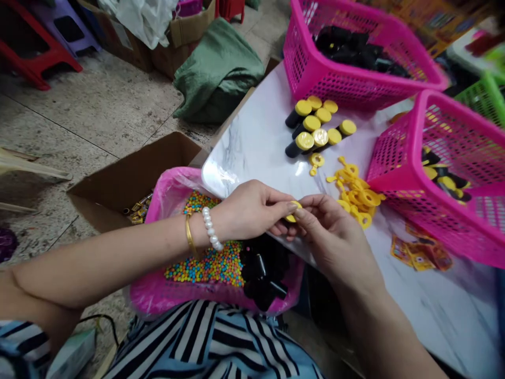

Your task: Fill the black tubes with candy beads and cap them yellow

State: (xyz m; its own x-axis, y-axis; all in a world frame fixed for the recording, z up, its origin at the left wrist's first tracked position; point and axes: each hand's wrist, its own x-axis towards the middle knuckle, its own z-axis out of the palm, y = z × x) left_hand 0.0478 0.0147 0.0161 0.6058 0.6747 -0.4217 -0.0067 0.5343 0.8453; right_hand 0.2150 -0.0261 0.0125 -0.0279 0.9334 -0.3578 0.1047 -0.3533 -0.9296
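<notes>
Above the table's near edge, my left hand (252, 210) and my right hand (335, 237) meet, thumbs and fingers closed on a small round yellow cap (292, 211). Anything beneath the cap is hidden by my fingers. A pile of yellow ring-shaped plastic pieces (357, 197) lies just beyond my right hand, with one more yellow ring piece (316, 160) apart from it. Farther back stand several black tubes with yellow caps (311, 123). Below my left wrist, a plastic-lined pink tub (158, 295) holds many-coloured small beads (213, 266) and black tubes (262, 268).
On the white marbled table (244, 142) stand a pink basket of black parts (315, 73) and a second pink basket (398, 137) with yellow-capped tubes. Orange printed pieces (420, 252) lie at right. A cardboard box (114, 173) and green sack (221, 68) are on the floor.
</notes>
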